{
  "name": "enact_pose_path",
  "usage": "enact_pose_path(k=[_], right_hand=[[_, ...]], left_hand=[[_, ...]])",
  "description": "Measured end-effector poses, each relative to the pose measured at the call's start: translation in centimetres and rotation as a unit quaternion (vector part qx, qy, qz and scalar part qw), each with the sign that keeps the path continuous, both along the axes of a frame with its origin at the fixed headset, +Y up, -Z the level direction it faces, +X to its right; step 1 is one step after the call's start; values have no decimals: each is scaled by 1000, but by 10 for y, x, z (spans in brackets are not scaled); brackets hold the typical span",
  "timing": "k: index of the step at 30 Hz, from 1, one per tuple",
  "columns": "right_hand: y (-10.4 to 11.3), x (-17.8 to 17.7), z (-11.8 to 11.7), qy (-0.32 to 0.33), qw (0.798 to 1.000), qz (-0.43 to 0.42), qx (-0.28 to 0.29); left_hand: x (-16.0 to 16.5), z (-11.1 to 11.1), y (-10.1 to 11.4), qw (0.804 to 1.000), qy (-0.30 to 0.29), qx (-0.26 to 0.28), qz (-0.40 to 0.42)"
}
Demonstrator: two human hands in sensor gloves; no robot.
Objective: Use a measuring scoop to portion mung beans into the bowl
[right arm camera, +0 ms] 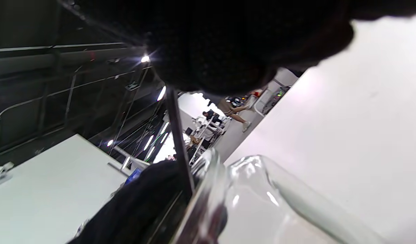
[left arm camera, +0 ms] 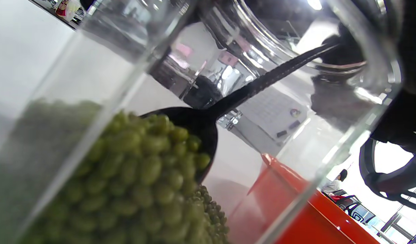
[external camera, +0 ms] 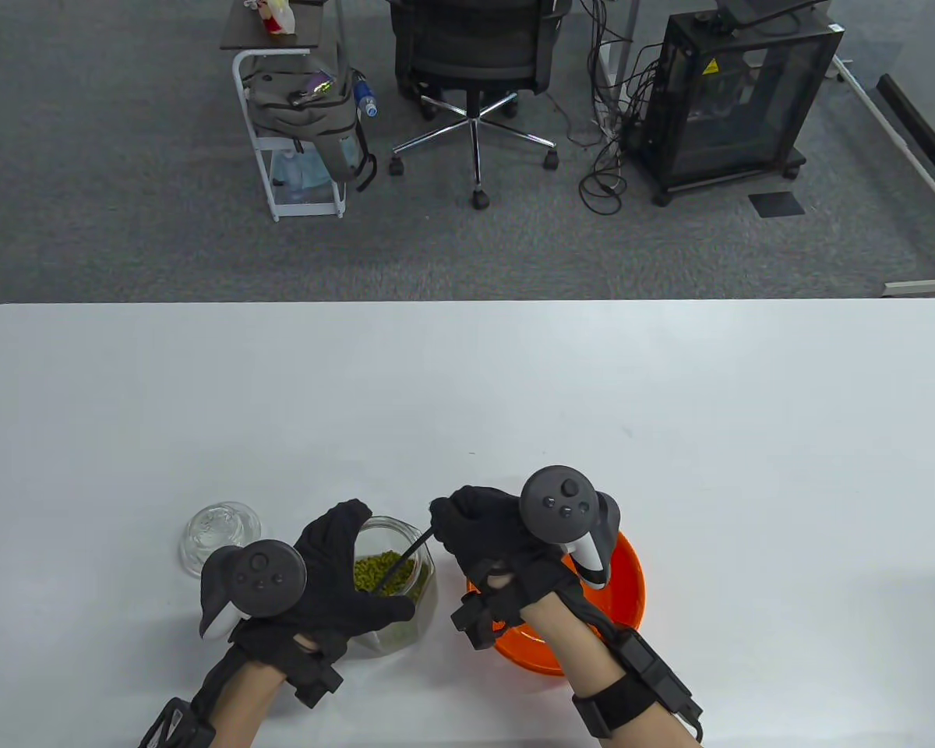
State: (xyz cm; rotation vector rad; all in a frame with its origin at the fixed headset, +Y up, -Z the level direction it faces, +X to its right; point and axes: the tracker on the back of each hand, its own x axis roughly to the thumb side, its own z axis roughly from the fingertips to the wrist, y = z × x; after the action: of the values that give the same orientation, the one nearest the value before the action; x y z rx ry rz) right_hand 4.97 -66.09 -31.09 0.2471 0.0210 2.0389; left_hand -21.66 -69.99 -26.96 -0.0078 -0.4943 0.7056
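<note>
A clear glass jar [external camera: 405, 592] of green mung beans [external camera: 378, 573] stands near the table's front edge. My left hand [external camera: 335, 576] is wrapped around the jar from the left. My right hand [external camera: 475, 526] pinches the top of a black measuring scoop [external camera: 405, 557] whose handle slants down into the jar. In the left wrist view the scoop's bowl [left arm camera: 191, 130] sits among the beans [left arm camera: 143, 176], heaped with them. The orange bowl [external camera: 627, 584] lies just right of the jar, mostly under my right wrist. In the right wrist view the scoop handle [right arm camera: 177, 142] enters the jar's rim [right arm camera: 208, 189].
The jar's glass lid [external camera: 220, 534] lies on the table to the left of my left hand. Beyond the table's far edge are an office chair [external camera: 475, 70], a small cart [external camera: 296, 117] and a black cabinet [external camera: 736, 93] on grey carpet.
</note>
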Motion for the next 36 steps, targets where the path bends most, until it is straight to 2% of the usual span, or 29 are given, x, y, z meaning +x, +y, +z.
enact_pose_path(k=[6, 19, 36], right_hand=[[-8, 13, -2, -35, 998, -34, -42], [-13, 40, -4, -55, 993, -78, -67], [-14, 72, -8, -75, 987, -123, -68]], left_hand=[[0, 0, 0, 1000, 0, 0, 0], [0, 0, 0, 1000, 0, -2, 0], [-1, -1, -1, 1000, -1, -3, 0]])
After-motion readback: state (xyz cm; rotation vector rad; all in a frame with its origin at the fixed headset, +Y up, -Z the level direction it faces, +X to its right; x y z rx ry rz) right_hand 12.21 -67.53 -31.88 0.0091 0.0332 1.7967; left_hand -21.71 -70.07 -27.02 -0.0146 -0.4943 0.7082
